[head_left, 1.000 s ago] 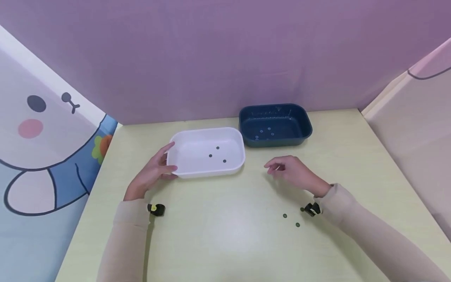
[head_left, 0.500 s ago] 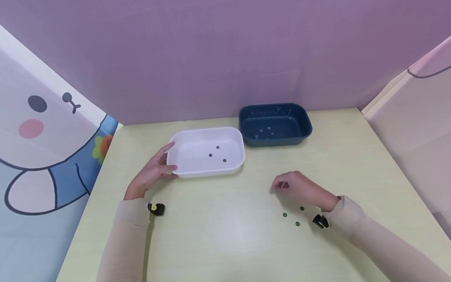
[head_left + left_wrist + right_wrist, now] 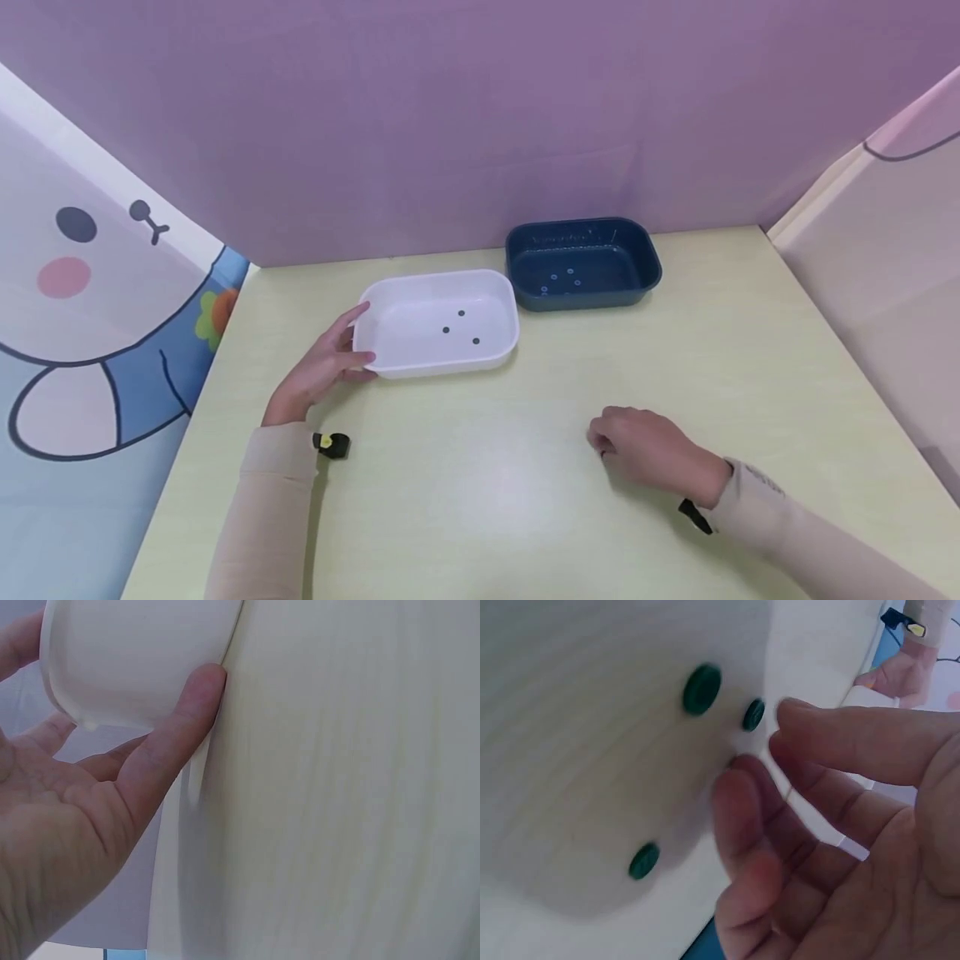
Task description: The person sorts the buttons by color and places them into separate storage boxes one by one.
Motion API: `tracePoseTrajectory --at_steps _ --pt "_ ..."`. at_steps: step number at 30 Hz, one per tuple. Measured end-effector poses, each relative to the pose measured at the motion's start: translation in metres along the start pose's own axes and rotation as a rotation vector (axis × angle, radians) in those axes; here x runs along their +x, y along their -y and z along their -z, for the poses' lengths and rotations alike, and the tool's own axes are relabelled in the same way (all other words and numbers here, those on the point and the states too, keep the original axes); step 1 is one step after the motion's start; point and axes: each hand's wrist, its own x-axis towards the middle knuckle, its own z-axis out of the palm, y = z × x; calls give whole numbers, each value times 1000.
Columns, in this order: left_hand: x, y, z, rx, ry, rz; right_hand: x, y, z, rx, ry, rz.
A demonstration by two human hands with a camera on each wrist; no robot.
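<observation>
My left hand (image 3: 318, 371) grips the left end of a white plastic tray (image 3: 401, 367). In the left wrist view its thumb (image 3: 202, 686) presses on the tray's side, and the other fingers reach round the end. Three small dark green buttons (image 3: 446, 330) lie inside the tray. My right hand (image 3: 651, 450) is low over the table at the right, fingers loosely bent, with nothing visible between thumb and fingers. Just beyond its fingertips, the right wrist view has three green buttons on the table: a nearer one (image 3: 702, 689), a smaller one (image 3: 754, 715) and a lower one (image 3: 643, 860).
A dark blue tray (image 3: 645, 292) stands behind and right of the white one, close beside its corner. Several small ring-like buttons (image 3: 554, 277) lie in it. A purple cloth (image 3: 420, 133) hangs behind the pale table (image 3: 450, 475), with printed cloth on the left.
My right hand has come down and toward me from near the trays, and now covers the loose buttons in the head view. My left hand stays on the white tray.
</observation>
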Motion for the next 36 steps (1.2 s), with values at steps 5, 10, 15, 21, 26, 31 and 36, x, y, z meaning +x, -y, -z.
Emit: tracePoseTrajectory --at_steps 5,10,15,21,26,31,36 --pt "-1 -1 -1 10 1 2 -6 6 -5 -72 -59 42" --pt "-1 -1 -1 11 -1 0 -6 7 -7 -81 -81 69" --pt "-2 -1 -1 5 2 -3 -6 5 -10 -56 -91 65" --pt "-2 -2 0 10 5 -7 -6 3 -11 -31 -117 78" --pt "-2 -3 0 9 -3 0 -5 2 -10 -32 -107 79" --pt "-3 -3 1 4 -2 -8 -3 -1 -9 -21 -52 37" --pt "-4 -4 0 -3 7 -8 -1 -3 -7 41 -14 15"
